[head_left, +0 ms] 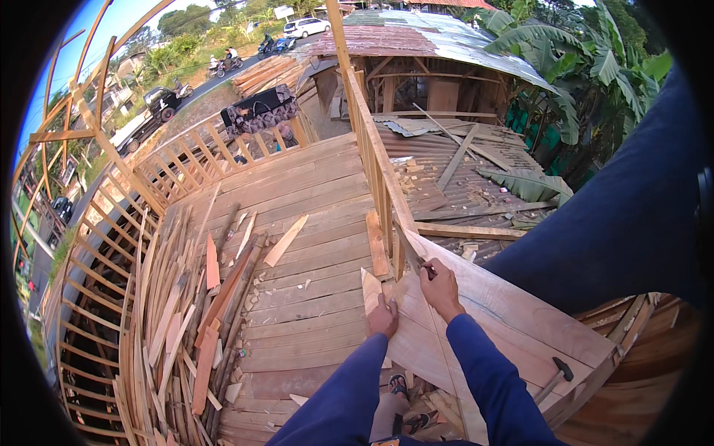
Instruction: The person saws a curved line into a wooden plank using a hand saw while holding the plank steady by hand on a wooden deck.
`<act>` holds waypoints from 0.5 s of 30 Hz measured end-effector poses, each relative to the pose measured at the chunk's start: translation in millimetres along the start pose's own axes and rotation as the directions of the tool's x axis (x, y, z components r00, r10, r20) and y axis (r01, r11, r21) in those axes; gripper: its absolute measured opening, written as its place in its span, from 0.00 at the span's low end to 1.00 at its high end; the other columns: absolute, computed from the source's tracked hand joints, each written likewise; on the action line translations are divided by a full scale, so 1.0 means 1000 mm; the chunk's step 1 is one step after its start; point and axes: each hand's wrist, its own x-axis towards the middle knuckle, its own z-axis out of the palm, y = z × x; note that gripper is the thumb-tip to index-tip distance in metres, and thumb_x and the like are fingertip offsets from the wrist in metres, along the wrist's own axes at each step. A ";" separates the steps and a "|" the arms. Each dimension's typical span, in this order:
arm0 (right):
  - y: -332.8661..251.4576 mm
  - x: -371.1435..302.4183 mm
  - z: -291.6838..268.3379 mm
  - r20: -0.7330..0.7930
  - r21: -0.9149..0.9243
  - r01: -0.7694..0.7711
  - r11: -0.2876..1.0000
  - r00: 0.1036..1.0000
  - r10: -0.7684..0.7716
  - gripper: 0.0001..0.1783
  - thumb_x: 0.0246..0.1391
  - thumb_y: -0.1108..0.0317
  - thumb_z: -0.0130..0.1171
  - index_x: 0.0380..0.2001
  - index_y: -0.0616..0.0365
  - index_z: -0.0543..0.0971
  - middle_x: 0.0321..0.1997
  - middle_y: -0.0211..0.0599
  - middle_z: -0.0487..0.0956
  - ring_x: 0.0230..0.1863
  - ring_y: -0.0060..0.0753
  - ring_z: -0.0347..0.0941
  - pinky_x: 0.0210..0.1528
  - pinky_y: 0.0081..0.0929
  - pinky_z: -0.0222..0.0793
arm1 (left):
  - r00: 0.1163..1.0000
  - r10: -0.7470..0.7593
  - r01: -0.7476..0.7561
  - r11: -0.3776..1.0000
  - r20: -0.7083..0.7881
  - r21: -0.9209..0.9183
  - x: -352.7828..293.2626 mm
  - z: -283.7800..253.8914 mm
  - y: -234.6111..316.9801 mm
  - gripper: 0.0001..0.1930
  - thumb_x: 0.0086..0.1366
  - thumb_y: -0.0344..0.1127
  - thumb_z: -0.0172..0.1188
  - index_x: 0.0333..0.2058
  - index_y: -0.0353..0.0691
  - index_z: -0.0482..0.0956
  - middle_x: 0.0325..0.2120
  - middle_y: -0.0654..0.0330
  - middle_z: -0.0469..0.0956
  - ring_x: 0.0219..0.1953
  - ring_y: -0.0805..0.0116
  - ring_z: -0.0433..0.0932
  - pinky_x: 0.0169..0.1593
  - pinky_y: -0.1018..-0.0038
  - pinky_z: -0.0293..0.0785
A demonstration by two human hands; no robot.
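My right hand (440,288) is closed around the dark handle of what looks like a handsaw. Its narrow grey blade (410,244) points away from me, at the far corner of a wide pale wooden board (491,312), beside the railing's end. My left hand (383,318) grips the left edge of this board, thumb on top; its other fingers are partly hidden. Just beyond that hand a pointed pale offcut (370,286) sticks out. A hammer (556,380) with a dark head lies on the board's near right part, apart from both hands.
A wooden railing (379,160) runs away from the board. Loose strips and poles (167,334) are heaped on the plank deck (312,271) at left. Patterned cloth (260,115) hangs over the far railing. Beyond the right side lies a lower rusty metal roof (491,167) with scraps.
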 end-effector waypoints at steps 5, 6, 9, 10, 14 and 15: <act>-0.039 -0.204 -0.153 0.011 0.042 -0.057 0.997 0.998 0.057 0.11 0.55 0.73 0.61 0.42 0.65 0.81 0.26 0.49 0.82 0.25 0.31 0.81 0.31 0.26 0.75 | 0.999 -0.036 0.035 0.999 0.026 0.029 -0.006 0.002 0.000 0.23 0.72 0.54 0.42 0.53 0.42 0.65 0.31 0.39 0.82 0.40 0.37 0.81 0.46 0.48 0.75; -0.039 -0.248 -0.183 0.047 0.000 -0.107 0.994 0.993 0.107 0.12 0.54 0.73 0.61 0.42 0.66 0.81 0.29 0.50 0.84 0.28 0.31 0.83 0.35 0.25 0.76 | 0.999 -0.040 0.040 0.999 0.016 0.017 -0.005 -0.001 0.002 0.23 0.72 0.54 0.42 0.53 0.42 0.65 0.31 0.39 0.82 0.41 0.37 0.81 0.46 0.48 0.75; -0.063 -0.260 -0.195 0.058 0.049 -0.207 0.977 0.977 0.204 0.12 0.58 0.73 0.59 0.45 0.64 0.80 0.35 0.47 0.82 0.37 0.32 0.80 0.44 0.27 0.74 | 0.999 -0.042 0.042 0.999 0.012 0.021 -0.009 0.001 0.000 0.22 0.72 0.54 0.42 0.53 0.42 0.65 0.32 0.39 0.82 0.41 0.37 0.81 0.46 0.48 0.75; -0.054 -0.239 -0.181 0.018 0.057 -0.152 0.987 0.988 0.152 0.11 0.56 0.73 0.59 0.43 0.64 0.81 0.31 0.48 0.83 0.33 0.30 0.81 0.40 0.27 0.75 | 1.000 -0.029 0.029 0.999 0.002 0.028 -0.007 0.003 0.001 0.22 0.72 0.53 0.42 0.53 0.42 0.65 0.32 0.38 0.82 0.41 0.37 0.81 0.46 0.47 0.75; -0.014 -0.069 -0.051 0.060 0.155 -0.088 0.984 0.995 0.079 0.11 0.56 0.68 0.60 0.40 0.61 0.81 0.28 0.52 0.82 0.31 0.46 0.82 0.35 0.36 0.75 | 0.996 -0.080 0.078 0.995 0.045 0.055 -0.010 -0.007 -0.001 0.24 0.72 0.54 0.42 0.54 0.40 0.65 0.34 0.38 0.82 0.40 0.36 0.81 0.46 0.47 0.74; -0.011 -0.021 -0.031 0.084 0.090 -0.100 0.991 0.992 0.093 0.11 0.56 0.66 0.59 0.39 0.60 0.81 0.28 0.53 0.82 0.31 0.52 0.82 0.34 0.39 0.74 | 0.998 -0.042 0.041 0.999 0.039 0.032 -0.009 0.001 0.008 0.24 0.72 0.54 0.41 0.55 0.41 0.65 0.34 0.38 0.82 0.40 0.36 0.81 0.46 0.47 0.74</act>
